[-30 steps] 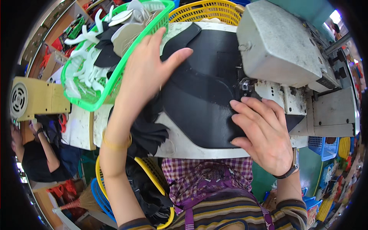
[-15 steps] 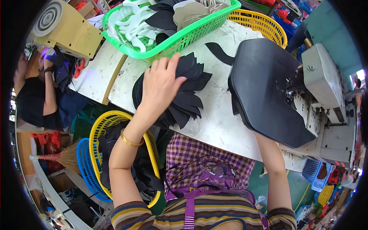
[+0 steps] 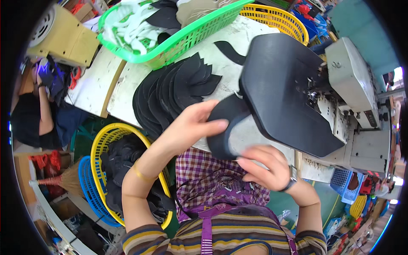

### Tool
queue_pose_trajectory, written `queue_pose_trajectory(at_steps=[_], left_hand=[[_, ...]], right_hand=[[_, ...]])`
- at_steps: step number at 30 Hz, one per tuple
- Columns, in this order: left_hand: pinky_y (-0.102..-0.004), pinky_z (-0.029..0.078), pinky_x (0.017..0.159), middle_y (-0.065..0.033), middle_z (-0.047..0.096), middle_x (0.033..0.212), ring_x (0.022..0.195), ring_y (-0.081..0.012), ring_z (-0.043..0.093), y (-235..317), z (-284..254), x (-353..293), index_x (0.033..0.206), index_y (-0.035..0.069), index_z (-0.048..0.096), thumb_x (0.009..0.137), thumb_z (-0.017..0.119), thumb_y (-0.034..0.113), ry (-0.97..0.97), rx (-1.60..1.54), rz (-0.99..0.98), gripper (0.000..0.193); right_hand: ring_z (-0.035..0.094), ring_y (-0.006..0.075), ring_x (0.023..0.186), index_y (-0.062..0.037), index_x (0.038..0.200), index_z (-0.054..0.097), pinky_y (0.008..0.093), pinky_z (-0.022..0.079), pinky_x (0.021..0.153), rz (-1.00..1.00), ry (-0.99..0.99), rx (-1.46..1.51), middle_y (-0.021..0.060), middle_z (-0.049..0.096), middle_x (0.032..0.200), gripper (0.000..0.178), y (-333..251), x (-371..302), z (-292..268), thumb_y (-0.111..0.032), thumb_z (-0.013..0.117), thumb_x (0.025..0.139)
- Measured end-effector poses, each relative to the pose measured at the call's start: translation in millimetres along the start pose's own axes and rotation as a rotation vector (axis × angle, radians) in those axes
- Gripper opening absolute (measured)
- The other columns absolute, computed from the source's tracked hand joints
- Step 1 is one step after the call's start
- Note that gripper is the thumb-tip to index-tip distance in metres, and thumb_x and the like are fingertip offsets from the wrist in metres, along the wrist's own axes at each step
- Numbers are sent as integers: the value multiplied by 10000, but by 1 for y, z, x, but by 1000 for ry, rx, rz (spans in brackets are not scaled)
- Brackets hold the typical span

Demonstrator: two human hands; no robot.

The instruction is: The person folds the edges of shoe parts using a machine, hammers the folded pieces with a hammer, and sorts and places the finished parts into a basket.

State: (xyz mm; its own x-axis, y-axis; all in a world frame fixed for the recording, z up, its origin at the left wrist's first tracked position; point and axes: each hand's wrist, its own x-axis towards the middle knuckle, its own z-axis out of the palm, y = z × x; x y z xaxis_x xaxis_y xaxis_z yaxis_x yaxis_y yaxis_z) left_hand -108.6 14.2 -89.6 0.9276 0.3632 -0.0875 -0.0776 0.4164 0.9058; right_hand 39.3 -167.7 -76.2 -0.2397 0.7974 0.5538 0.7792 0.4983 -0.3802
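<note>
My left hand (image 3: 193, 127) is closed on a curved black shoe-upper-like piece (image 3: 220, 146), its thumb lying over the piece. The piece hangs in front of the black machine plate's left edge, its lower end bending toward my right hand (image 3: 270, 168). That hand, with a dark wristband, is beside the lower end; its fingers are smeared by motion, so I cannot tell whether they grip it. Left of the hands, a fanned stack of similar black pieces (image 3: 163, 91) lies on the white table (image 3: 123, 91). A narrow black strip (image 3: 229, 52) lies beyond, next to the black plate (image 3: 284, 91).
A green basket (image 3: 170, 46) with white and black pieces stands at the back, a yellow basket (image 3: 297, 25) behind it. The grey-white machine (image 3: 352, 80) is at right. Below left, a yellow basket (image 3: 97, 148) holds black pieces. At far left, another person (image 3: 32, 112) works.
My left hand has left the stack, moved right and down, and now holds a black piece. My right hand has come out from under the black plate to the piece's lower end.
</note>
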Motion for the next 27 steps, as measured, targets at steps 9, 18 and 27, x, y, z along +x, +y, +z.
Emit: queue_pose_trajectory(at_steps=[9,18,27], left_hand=[[-287,493,725,-161,653,946,826,-202,660,57,61,-4,1342,11,421,786,715,97,-397,558,206,635],[-246,494,662,-84,664,847,682,-100,596,83,80,32,1326,14,431,823,611,29,-104,155,-16,534],[-211,464,486,-79,609,635,521,-98,565,53,72,12,820,-55,592,844,526,-73,109,749,384,72]], right_hand=[[558,221,682,-44,1065,664,331,470,595,143,208,-541,77,551,799,504,-13,17,-82,-20,681,561],[622,240,875,-24,990,679,308,523,680,-128,313,-528,111,636,1015,344,12,6,-87,-96,615,659],[585,220,883,-4,995,637,317,494,714,-208,398,-526,78,588,959,291,-2,-4,-98,-72,622,712]])
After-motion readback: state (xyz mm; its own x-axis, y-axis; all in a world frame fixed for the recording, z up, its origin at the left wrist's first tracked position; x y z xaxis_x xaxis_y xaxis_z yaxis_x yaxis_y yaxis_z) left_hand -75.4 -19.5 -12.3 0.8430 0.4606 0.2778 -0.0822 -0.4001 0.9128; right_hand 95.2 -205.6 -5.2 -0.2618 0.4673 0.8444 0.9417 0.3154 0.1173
